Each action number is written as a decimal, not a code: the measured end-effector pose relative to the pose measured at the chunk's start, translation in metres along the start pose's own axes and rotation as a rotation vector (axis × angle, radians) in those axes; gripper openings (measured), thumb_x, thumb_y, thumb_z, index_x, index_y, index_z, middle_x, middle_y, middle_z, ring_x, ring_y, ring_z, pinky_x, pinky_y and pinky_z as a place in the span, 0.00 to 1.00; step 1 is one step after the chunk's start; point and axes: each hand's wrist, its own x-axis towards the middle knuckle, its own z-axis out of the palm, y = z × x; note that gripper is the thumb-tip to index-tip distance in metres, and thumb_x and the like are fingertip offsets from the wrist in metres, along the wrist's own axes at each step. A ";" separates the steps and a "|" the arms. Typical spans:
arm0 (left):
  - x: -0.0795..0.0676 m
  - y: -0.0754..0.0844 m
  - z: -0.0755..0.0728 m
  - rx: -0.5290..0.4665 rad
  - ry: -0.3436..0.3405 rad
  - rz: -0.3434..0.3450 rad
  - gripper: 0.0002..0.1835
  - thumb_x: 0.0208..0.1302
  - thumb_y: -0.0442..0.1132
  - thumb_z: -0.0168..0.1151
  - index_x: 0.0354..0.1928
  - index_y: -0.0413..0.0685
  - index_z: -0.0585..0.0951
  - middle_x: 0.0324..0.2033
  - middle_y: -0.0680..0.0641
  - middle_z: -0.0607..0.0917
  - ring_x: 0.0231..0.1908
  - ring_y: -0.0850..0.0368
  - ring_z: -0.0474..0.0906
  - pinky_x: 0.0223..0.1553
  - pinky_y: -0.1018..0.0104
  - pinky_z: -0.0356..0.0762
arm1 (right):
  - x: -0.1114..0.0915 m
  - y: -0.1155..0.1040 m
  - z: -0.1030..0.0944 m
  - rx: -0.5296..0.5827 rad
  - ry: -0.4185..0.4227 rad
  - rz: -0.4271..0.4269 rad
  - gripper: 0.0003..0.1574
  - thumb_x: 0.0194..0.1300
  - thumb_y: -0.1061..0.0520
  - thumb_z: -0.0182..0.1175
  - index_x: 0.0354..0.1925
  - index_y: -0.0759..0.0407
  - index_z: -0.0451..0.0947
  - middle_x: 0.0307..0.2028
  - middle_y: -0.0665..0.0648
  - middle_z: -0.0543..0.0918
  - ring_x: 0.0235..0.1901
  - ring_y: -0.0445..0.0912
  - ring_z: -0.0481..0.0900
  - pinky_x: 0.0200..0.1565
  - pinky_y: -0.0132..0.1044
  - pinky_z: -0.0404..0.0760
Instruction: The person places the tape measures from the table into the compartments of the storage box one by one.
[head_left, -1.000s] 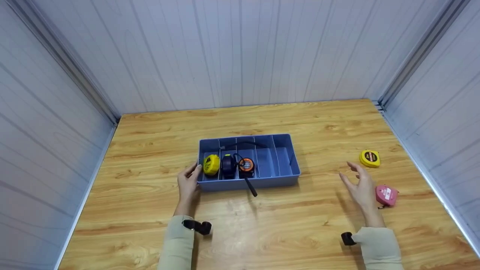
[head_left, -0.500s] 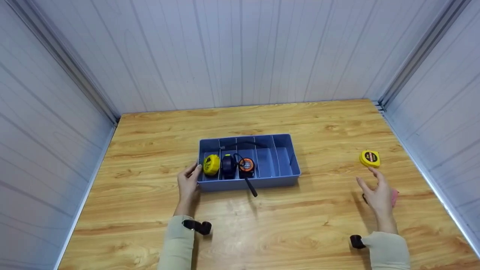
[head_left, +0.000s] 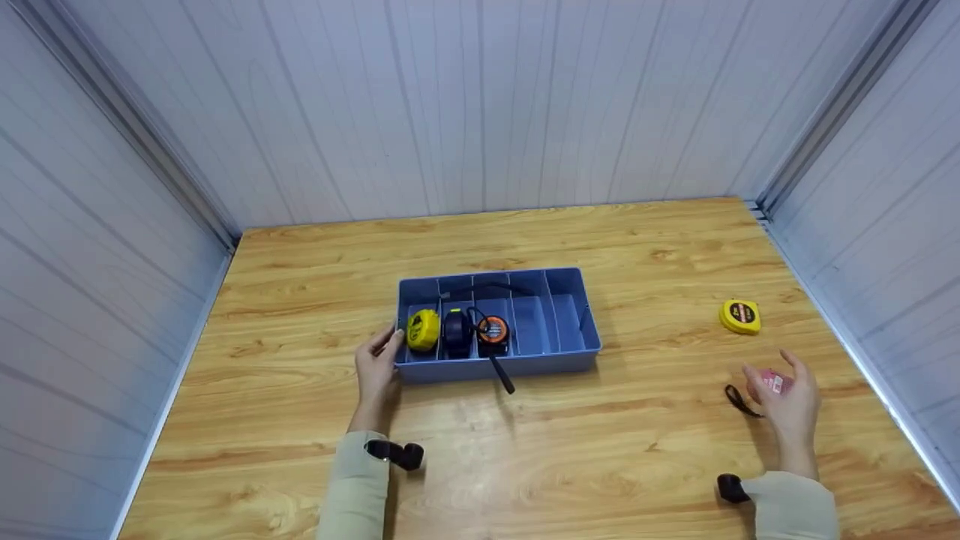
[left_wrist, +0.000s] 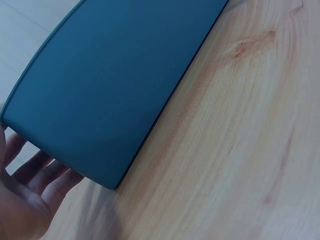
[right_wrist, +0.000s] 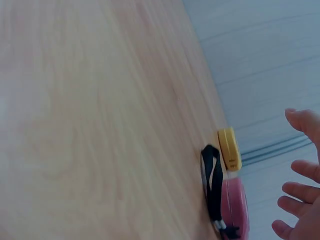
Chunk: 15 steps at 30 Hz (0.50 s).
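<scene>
My left hand (head_left: 377,365) holds the left end of a blue divided box (head_left: 551,364), thumb at the rim and fingers against the outer end wall (left_wrist: 110,85). A yellow tape measure (head_left: 423,330), a dark blue one (head_left: 456,334) and an orange-and-black one (head_left: 493,330) stand in its first three compartments from the left. At the right, my right hand (head_left: 791,401) hovers over a pink tape measure (head_left: 776,382), thumb and fingers spread apart. In the right wrist view, a gap shows between that hand and the pink case (right_wrist: 239,205). Its black strap (head_left: 739,401) lies on the table.
Another yellow tape measure (head_left: 740,316) lies farther back on the wooden table (head_left: 637,465). A black strap (head_left: 501,375) hangs over the box's front wall, and another strap (head_left: 487,286) lies across its back dividers. Pale panels (head_left: 480,105) enclose the table.
My right hand has moved right and toward me, from left of the pink tape measure to over it. The strap now lies to its left. My left hand and the box have stayed put.
</scene>
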 end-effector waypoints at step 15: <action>0.003 0.000 0.001 -0.002 -0.003 -0.035 0.19 0.53 0.40 0.64 0.48 0.43 0.79 0.47 0.46 0.78 0.43 0.58 0.74 0.44 0.70 0.73 | 0.003 0.020 -0.010 0.013 -0.121 0.204 0.57 0.55 0.43 0.59 0.68 0.62 0.36 0.62 0.73 0.50 0.60 0.63 0.53 0.58 0.53 0.58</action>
